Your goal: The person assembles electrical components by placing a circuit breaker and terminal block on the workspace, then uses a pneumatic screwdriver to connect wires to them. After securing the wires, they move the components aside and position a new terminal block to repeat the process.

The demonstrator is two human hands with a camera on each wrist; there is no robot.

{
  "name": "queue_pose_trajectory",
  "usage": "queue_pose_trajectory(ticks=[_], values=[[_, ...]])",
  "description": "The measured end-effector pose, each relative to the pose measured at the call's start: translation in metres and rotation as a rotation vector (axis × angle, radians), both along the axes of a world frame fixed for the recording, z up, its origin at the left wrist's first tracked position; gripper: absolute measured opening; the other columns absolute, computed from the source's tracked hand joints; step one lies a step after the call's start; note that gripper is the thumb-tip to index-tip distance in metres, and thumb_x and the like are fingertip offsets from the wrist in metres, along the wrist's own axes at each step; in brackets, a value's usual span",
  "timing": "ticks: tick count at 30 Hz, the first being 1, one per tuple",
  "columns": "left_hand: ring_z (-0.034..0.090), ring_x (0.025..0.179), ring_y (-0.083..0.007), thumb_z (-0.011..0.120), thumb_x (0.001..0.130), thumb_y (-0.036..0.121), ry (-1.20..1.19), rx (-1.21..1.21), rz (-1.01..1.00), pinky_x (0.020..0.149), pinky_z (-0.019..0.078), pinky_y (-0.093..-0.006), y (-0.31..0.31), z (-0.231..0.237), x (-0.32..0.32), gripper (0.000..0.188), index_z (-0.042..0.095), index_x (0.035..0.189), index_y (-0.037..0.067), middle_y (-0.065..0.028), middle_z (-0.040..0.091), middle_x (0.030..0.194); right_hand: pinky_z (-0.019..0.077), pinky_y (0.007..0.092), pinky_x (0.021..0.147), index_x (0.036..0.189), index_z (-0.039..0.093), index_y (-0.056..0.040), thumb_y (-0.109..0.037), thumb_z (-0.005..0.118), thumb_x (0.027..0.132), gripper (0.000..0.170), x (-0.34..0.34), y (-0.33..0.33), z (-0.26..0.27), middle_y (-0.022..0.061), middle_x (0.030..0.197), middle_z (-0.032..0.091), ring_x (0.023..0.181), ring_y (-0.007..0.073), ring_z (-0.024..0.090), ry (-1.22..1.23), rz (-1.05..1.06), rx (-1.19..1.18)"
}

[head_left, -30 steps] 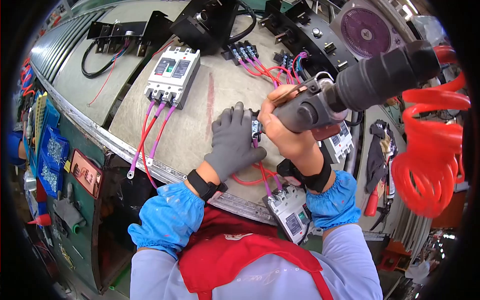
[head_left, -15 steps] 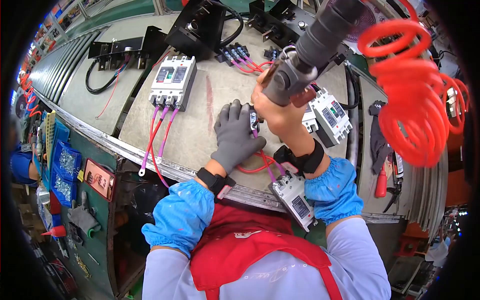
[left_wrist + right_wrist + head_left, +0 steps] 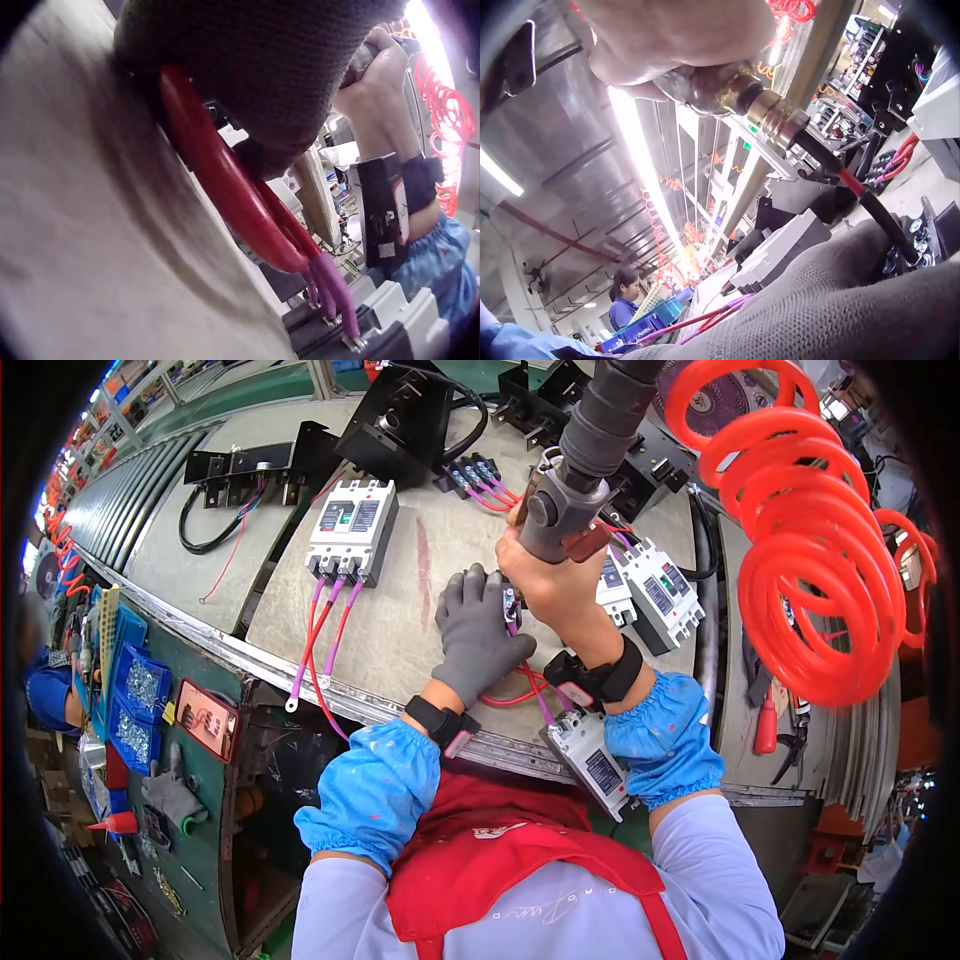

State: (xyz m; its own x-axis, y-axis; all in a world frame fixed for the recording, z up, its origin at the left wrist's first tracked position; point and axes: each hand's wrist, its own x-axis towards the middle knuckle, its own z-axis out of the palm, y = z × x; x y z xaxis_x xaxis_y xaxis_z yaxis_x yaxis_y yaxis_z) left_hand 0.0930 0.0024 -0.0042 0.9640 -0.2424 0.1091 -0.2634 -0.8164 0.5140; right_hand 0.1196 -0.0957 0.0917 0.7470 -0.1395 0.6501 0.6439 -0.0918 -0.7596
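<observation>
My right hand [image 3: 550,585] grips a black power driver [image 3: 560,510] upright above the bench. In the right wrist view, the driver's shaft [image 3: 881,217] runs down to a screw on a small black terminal block [image 3: 922,236]. My gloved left hand [image 3: 478,635] lies beside that block [image 3: 511,605], fingers extended and thumb near its purple-ended cable. Red cables [image 3: 225,180] pass under the glove [image 3: 247,67] in the left wrist view. They lead to a white breaker [image 3: 590,760] at the bench's front edge, beside my right forearm.
Another wired breaker [image 3: 350,525] stands left, with more breakers [image 3: 660,590] at right. Black metal brackets [image 3: 395,420] line the back. A red coiled hose [image 3: 820,590] hangs at right. Blue screw bins [image 3: 140,685] and a phone [image 3: 207,718] are lower left. A person [image 3: 624,300] appears beyond.
The driver and my right hand have shifted left and become more upright, and the red hose has swung left. The head view has shifted slightly. My left hand remains beside the block.
</observation>
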Motion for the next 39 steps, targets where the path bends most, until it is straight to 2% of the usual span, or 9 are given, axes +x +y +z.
queue_pose_trajectory(ticks=[4, 9, 12, 20, 23, 29, 32, 39], values=[[0.028, 0.133, -0.0417, 0.07, 0.056, 0.031, -0.022, -0.026, -0.01, 0.109, 0.021, -0.0523, 0.0, 0.0, 0.002, 0.084, 0.044, 0.132, 0.006, -0.0209, 0.037, 0.14, 0.0412, 0.0253, 0.05, 0.064, 0.052, -0.0048, -0.003, 0.066, 0.066, 0.015, -0.001, -0.005, -0.002, -0.0015, 0.061, 0.054, 0.051, 0.0083, 0.05, 0.05, 0.026, -0.043], [0.031, 0.131, -0.0421, 0.067, 0.056, 0.028, -0.089, -0.068, -0.017, 0.108, 0.0215, -0.0534, 0.001, -0.005, 0.002, 0.08, 0.045, 0.13, 0.005, -0.0197, 0.039, 0.139, 0.0446, 0.0259, 0.059, 0.068, 0.056, -0.0079, -0.002, 0.063, 0.067, 0.009, -0.006, -0.013, 0.0, 0.0003, 0.07, 0.058, 0.062, 0.0128, 0.057, -0.009, 0.009, -0.26], [0.032, 0.13, -0.042, 0.066, 0.057, 0.028, -0.089, -0.046, -0.005, 0.108, 0.0216, -0.0536, 0.001, -0.006, 0.001, 0.078, 0.046, 0.129, 0.005, -0.0193, 0.039, 0.139, 0.0465, 0.0261, 0.063, 0.071, 0.06, -0.009, -0.002, 0.062, 0.068, 0.008, -0.01, -0.012, 0.007, 0.0013, 0.073, 0.059, 0.067, 0.0141, 0.06, -0.011, -0.026, -0.288], [0.032, 0.131, -0.0414, 0.068, 0.055, 0.026, -0.074, -0.071, 0.021, 0.109, 0.0217, -0.0528, -0.002, 0.0, -0.001, 0.078, 0.048, 0.127, 0.006, -0.0187, 0.039, 0.138, 0.0469, 0.0242, 0.056, 0.075, 0.06, 0.0005, -0.002, 0.069, 0.069, 0.011, -0.003, -0.008, 0.005, 0.0005, 0.07, 0.061, 0.06, 0.0082, 0.059, 0.147, 0.122, 0.071], [0.031, 0.131, -0.0414, 0.068, 0.055, 0.026, -0.066, -0.05, 0.026, 0.109, 0.0215, -0.0522, -0.003, 0.0, -0.001, 0.078, 0.048, 0.128, 0.006, -0.0188, 0.04, 0.138, 0.0461, 0.024, 0.054, 0.074, 0.06, 0.0003, -0.001, 0.068, 0.068, 0.01, -0.004, -0.006, 0.005, 0.0008, 0.068, 0.06, 0.058, 0.0074, 0.058, 0.16, 0.081, 0.093], [0.031, 0.131, -0.0414, 0.068, 0.057, 0.025, -0.062, -0.039, 0.028, 0.11, 0.0203, -0.0517, -0.003, 0.0, -0.001, 0.077, 0.048, 0.128, 0.005, -0.0198, 0.039, 0.139, 0.0459, 0.0246, 0.054, 0.073, 0.059, 0.0003, -0.001, 0.068, 0.069, 0.01, -0.001, -0.009, 0.001, 0.0, 0.067, 0.06, 0.059, 0.0068, 0.058, 0.074, 0.1, -0.019], [0.031, 0.131, -0.0414, 0.067, 0.058, 0.025, -0.083, -0.039, 0.031, 0.11, 0.0201, -0.0515, -0.003, -0.001, -0.001, 0.075, 0.047, 0.128, 0.005, -0.0202, 0.039, 0.139, 0.0464, 0.0249, 0.055, 0.074, 0.059, -0.0002, 0.0, 0.068, 0.07, 0.01, -0.004, -0.009, 0.0, -0.0003, 0.069, 0.061, 0.06, 0.0067, 0.058, 0.191, 0.116, 0.09], [0.033, 0.13, -0.0408, 0.067, 0.059, 0.025, -0.12, -0.028, 0.032, 0.109, 0.0212, -0.0508, -0.004, -0.004, -0.001, 0.075, 0.047, 0.128, 0.004, -0.0197, 0.041, 0.137, 0.0485, 0.0248, 0.06, 0.078, 0.061, 0.0008, 0.001, 0.069, 0.07, 0.012, -0.004, -0.009, -0.003, 0.0006, 0.073, 0.062, 0.064, 0.007, 0.059, 0.151, 0.168, 0.115]])
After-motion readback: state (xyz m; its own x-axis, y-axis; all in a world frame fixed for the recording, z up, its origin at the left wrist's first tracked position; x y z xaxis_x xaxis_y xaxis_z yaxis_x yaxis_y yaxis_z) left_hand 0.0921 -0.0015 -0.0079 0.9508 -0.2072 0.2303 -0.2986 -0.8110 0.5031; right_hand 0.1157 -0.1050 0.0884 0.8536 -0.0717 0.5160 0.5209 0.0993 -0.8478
